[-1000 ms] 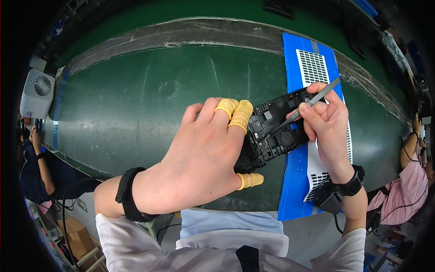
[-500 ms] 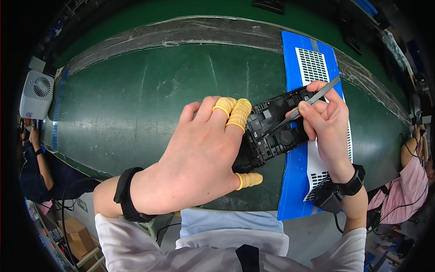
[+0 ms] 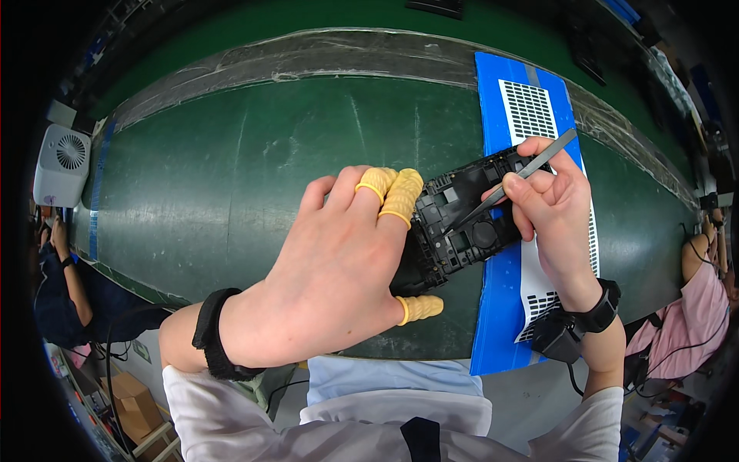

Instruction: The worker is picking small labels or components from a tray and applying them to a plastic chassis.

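My left hand (image 3: pixel 323 266), with yellow finger cots on its thumb and two fingers, grips the left end of a black plastic device housing (image 3: pixel 462 219). The housing is tilted, its right end higher in the picture, and shows frames, slots and a round part inside. My right hand (image 3: pixel 558 215) pinches grey metal tweezers (image 3: pixel 539 160), whose tips point down left onto the housing's inside. Whether the tips hold anything is too small to tell. Under my right hand lies a white sheet of small black stickers (image 3: pixel 530 108) on a blue board (image 3: pixel 493 323).
The green work table (image 3: pixel 308 123) has a clear-covered dark strip along its far edge. A white fan unit (image 3: pixel 63 163) stands at the far left. A person in dark clothes (image 3: pixel 61 300) sits left, another in a pink top (image 3: pixel 693 316) right.
My hands, the housing and the tweezers have shifted very slightly left in the picture. Both holds stay the same, and the tweezer tips remain at the housing.
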{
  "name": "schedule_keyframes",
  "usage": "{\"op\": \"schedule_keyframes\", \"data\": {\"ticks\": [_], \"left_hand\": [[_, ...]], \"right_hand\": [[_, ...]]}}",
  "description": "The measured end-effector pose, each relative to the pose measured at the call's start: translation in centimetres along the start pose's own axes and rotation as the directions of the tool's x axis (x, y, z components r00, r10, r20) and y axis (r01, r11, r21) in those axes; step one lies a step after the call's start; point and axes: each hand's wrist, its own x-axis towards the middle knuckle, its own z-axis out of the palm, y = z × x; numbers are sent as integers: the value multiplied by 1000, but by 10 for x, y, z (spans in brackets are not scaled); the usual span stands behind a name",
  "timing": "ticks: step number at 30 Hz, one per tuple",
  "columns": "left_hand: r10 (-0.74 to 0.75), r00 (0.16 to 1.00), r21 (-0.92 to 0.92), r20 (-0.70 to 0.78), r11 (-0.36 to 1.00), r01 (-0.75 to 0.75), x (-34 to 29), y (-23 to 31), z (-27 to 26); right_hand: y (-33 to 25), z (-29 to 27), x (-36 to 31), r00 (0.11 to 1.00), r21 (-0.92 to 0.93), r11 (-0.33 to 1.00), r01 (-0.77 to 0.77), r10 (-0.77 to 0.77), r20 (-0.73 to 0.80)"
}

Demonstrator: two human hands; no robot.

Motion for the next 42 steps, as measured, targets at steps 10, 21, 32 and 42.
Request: {"op": "schedule_keyframes", "data": {"ticks": [10,21,32,42], "left_hand": [[36,994,-52,-101,998,-41,0,1,1],[94,994,-7,-61,996,-94,2,3,-1],[199,978,74,-59,978,-194,1,12,-6],[-2,942,-225,-337,971,-78,-45,16,-19]], "right_hand": [[-2,3,-1,1000,17,1000,-23,23,6],[0,-4,-1,999,104,994,32,-31,-13],[1,-14,-4,998,335,941,50,-32,-57],[-34,-55,-64,941,313,917,249,-153,-301]]}}
